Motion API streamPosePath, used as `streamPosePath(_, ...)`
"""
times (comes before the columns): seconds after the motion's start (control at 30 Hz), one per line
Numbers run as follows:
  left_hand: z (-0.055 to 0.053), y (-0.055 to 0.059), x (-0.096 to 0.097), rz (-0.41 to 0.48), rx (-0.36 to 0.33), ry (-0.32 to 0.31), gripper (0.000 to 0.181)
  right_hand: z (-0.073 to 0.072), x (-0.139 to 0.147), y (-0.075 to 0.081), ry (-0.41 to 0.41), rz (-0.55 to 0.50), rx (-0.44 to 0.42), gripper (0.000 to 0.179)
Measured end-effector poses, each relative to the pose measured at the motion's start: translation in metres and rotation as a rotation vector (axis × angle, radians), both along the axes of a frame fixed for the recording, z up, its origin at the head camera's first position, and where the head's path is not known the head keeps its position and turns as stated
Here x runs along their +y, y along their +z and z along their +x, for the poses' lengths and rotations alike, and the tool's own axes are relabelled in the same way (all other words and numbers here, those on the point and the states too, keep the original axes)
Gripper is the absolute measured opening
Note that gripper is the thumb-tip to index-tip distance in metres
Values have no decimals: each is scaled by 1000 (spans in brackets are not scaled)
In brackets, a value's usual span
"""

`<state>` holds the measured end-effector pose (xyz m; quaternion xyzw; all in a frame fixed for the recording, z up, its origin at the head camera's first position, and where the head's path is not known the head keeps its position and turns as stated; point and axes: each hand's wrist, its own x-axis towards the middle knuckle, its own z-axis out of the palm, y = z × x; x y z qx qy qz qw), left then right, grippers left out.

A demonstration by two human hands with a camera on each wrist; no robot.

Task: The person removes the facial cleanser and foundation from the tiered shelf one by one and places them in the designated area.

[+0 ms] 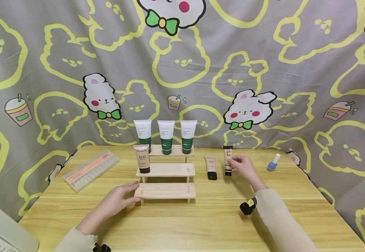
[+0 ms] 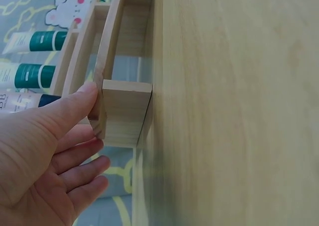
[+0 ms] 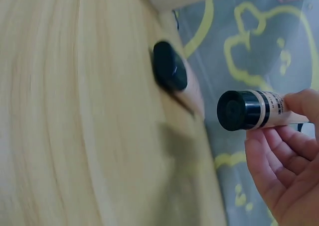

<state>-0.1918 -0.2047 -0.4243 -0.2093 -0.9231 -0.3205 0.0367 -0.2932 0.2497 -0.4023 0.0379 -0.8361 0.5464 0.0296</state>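
Note:
A three-step wooden display stand (image 1: pixel 166 190) stands on the table. My left hand (image 1: pixel 119 198) holds the left end of its lowest step, thumb at the front corner; in the left wrist view, the other fingers of the left hand (image 2: pixel 60 161) spread below. My right hand (image 1: pixel 242 168) pinches a beige tube with black ends (image 1: pixel 228 159), to the right of the stand. In the right wrist view the tube's black cap (image 3: pixel 234 110) is raised off the table. A beige BB cream tube (image 1: pixel 211 168) lies just left of it. Another BB cream tube (image 1: pixel 142 159) stands cap-down on the middle step's left end.
Three white-and-green tubes (image 1: pixel 166 137) stand on the top step. At the left lies a flat, clear box with an orange label (image 1: pixel 91 169). A blue nail polish bottle (image 1: pixel 273 163) is at the right. A white container (image 1: pixel 2 231) fills the near left corner. A patterned curtain (image 1: pixel 182 70) hangs behind.

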Motion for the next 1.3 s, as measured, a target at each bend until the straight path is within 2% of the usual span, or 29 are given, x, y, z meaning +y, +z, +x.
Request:
streamPosePath(0.3,1,0,-1,1,15,2,52,-14,13,-21,-33,62,-138,34)
streamPosePath(0.53,1,2,-1,7,-18,3,54,-23,14,-31,-68,60,-205,35)
streamPosePath(0.77,0,3,-2,9,-38,-1,55,-29,16,-34,-83,55,-252,34)
streamPosePath(1.3,1,5,-1,3,-48,3,52,-33,21,-35,-63,95,-282,35)
